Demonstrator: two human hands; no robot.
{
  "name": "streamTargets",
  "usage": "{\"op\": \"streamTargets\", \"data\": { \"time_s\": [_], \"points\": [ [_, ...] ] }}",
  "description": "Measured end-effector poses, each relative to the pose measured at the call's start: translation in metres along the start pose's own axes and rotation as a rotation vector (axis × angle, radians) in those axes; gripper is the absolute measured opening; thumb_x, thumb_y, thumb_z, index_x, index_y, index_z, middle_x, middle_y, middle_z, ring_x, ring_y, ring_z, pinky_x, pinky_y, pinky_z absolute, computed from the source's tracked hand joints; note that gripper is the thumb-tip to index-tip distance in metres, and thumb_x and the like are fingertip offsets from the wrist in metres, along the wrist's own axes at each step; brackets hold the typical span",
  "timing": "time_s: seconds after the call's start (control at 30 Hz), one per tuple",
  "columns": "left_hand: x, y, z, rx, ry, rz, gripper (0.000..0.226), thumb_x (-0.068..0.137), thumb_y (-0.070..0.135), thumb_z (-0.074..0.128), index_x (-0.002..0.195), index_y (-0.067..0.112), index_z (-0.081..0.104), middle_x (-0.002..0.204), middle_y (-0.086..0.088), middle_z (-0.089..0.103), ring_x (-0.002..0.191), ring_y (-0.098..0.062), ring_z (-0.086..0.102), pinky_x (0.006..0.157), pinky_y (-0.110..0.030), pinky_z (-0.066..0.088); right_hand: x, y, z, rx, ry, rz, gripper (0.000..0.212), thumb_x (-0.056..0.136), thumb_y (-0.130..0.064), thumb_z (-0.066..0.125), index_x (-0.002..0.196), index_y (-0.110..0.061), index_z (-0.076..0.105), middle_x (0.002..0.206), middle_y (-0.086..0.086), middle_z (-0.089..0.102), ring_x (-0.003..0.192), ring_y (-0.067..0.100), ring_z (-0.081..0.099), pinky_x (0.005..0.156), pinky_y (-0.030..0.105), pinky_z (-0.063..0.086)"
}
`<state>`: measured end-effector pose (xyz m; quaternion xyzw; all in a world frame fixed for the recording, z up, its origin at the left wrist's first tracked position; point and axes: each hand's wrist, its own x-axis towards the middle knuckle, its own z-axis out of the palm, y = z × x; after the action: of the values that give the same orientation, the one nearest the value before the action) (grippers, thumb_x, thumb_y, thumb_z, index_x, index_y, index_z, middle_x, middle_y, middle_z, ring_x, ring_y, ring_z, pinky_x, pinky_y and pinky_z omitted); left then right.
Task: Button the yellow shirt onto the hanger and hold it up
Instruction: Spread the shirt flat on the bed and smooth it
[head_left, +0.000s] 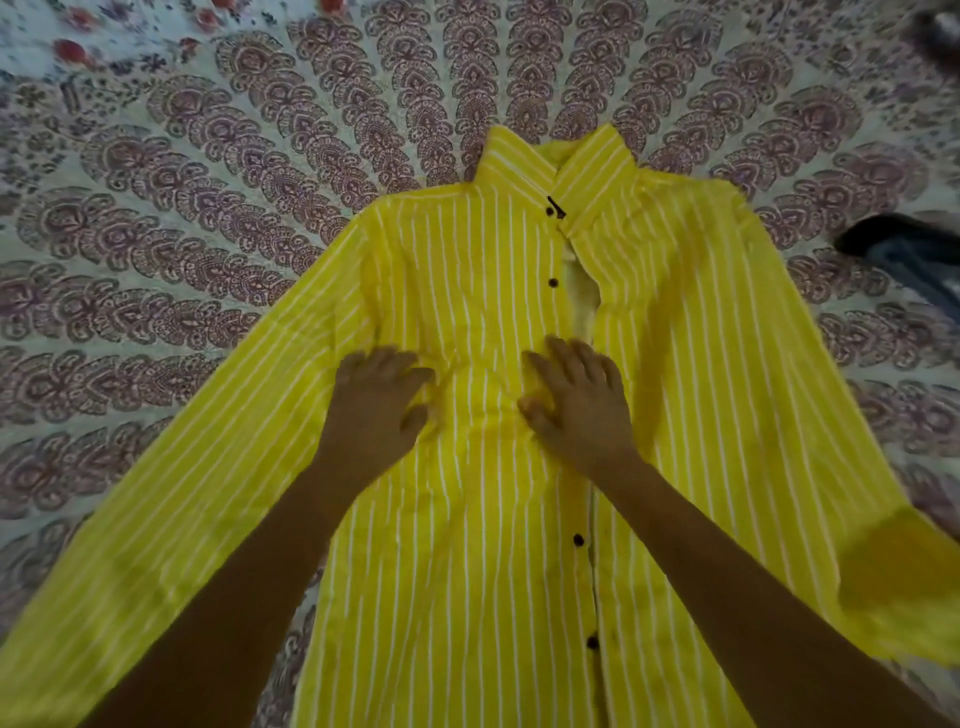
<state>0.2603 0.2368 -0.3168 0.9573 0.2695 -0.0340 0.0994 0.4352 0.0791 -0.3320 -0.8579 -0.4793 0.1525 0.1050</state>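
Yellow shirt (467, 519): collar (519, 163) away, long axis near-far | left hand (376, 410), right hand (576, 405): flat, pressing chest

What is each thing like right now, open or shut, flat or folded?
Yellow white-striped fabric shirt, lying flat, sleeves spread, front gaping at the chest.
Left hand, open, pressing flat on the shirt.
Right hand, open, pressing flat on the shirt.
Purple-patterned bedspread, spread out under the shirt.

You have one yellow striped shirt (467, 291), two sleeves (171, 519), four black buttons (554, 282) showing, two hands, left hand (374, 410) and right hand (576, 405), one patterned bedsheet (208, 182), two dark blurred shapes (904, 254) at your right.
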Motion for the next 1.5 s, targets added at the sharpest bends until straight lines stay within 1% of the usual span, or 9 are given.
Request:
{"op": "streamTargets", "data": {
  "time_s": [0.13,0.23,0.4,0.57,0.8,1.07,1.23,1.37,1.5],
  "points": [
    [-0.044,0.018,0.002,0.045,-0.118,-0.132,0.046,0.075,0.023,0.067,0.121,0.023,0.059,0.13,-0.009,0.058,0.125,-0.03,0.05,0.106,-0.051,0.021,-0.043,0.008,-0.017,-0.002,-0.115,0.134,0.068,0.079,-0.049,0.022,0.136,-0.018,0.043,0.148,0.011,0.036,0.139,0.033,0.027,0.112,0.049,0.019],
    [-0.059,0.043,-0.01,0.016,-0.169,-0.223,0.039,0.084,0.026,0.06,0.123,0.024,0.058,0.138,-0.004,0.052,0.132,-0.026,0.041,0.11,-0.047,0.015,-0.082,0.015,-0.037,-0.028,-0.115,0.116,0.049,0.087,-0.034,0.044,0.133,-0.015,0.047,0.15,0.013,0.032,0.141,0.032,0.023,0.115,0.047,0.013],
    [-0.061,0.102,-0.029,-0.168,-0.018,-0.192,0.024,0.086,0.017,0.058,0.108,0.016,0.066,0.108,-0.011,0.068,0.099,-0.034,0.062,0.085,-0.043,0.044,-0.134,0.043,-0.058,0.01,0.011,0.244,0.055,0.082,-0.034,0.044,0.133,-0.013,0.046,0.145,0.015,0.04,0.136,0.033,0.033,0.111,0.048,0.023],
    [-0.054,0.176,-0.022,-0.463,-0.063,-0.267,0.018,0.089,0.018,0.054,0.102,0.018,0.066,0.092,-0.01,0.072,0.09,-0.029,0.066,0.072,-0.034,0.047,-0.169,0.081,-0.052,0.017,0.065,0.419,0.063,0.082,-0.041,0.035,0.133,-0.005,0.044,0.139,0.021,0.045,0.129,0.037,0.041,0.104,0.05,0.031],
    [-0.053,0.235,0.022,-0.576,-0.301,-0.609,0.073,0.083,0.036,0.066,0.137,0.002,0.031,0.131,-0.025,0.05,0.125,-0.038,0.045,0.098,-0.043,0.038,-0.206,0.133,-0.044,0.136,0.033,0.604,0.081,0.08,-0.055,0.007,0.144,-0.007,0.026,0.149,0.018,0.032,0.137,0.036,0.027,0.112,0.049,0.015],
    [-0.063,0.236,0.011,-0.511,-0.252,-0.775,0.024,0.087,0.018,0.058,0.107,0.005,0.061,0.118,-0.016,0.062,0.114,-0.033,0.055,0.089,-0.037,0.044,-0.216,0.195,-0.052,-0.019,-0.165,0.413,0.056,0.095,-0.044,0.026,0.147,-0.025,0.016,0.158,0.007,0.007,0.144,0.033,0.005,0.114,0.055,0.0],
    [-0.082,0.254,0.018,-0.634,-0.323,-0.793,0.075,0.077,0.029,0.074,0.133,0.001,0.033,0.123,-0.027,0.054,0.11,-0.042,0.056,0.092,-0.047,0.048,-0.22,0.182,-0.05,-0.015,-0.12,0.421,0.055,0.092,-0.033,0.037,0.142,-0.009,0.029,0.155,0.018,0.017,0.143,0.038,0.011,0.115,0.054,0.007],
    [-0.099,0.264,0.022,-0.8,-0.342,-0.841,0.042,0.076,0.022,0.074,0.101,-0.009,0.061,0.1,-0.035,0.063,0.087,-0.041,0.065,0.074,-0.04,0.05,-0.263,0.147,-0.035,0.122,0.041,0.265,0.053,0.09,-0.038,0.028,0.12,-0.003,0.054,0.134,0.022,0.049,0.124,0.041,0.045,0.101,0.053,0.036],
    [-0.115,0.245,0.007,-0.951,0.033,-0.955,0.025,0.074,0.031,0.067,0.06,0.014,0.054,0.061,-0.012,0.052,0.058,-0.021,0.043,0.064,-0.034,0.036,-0.308,0.13,-0.022,0.325,0.067,0.312,0.06,0.09,-0.046,0.035,0.131,-0.003,0.043,0.123,0.022,0.051,0.109,0.036,0.051,0.087,0.044,0.045]
  ]
}}
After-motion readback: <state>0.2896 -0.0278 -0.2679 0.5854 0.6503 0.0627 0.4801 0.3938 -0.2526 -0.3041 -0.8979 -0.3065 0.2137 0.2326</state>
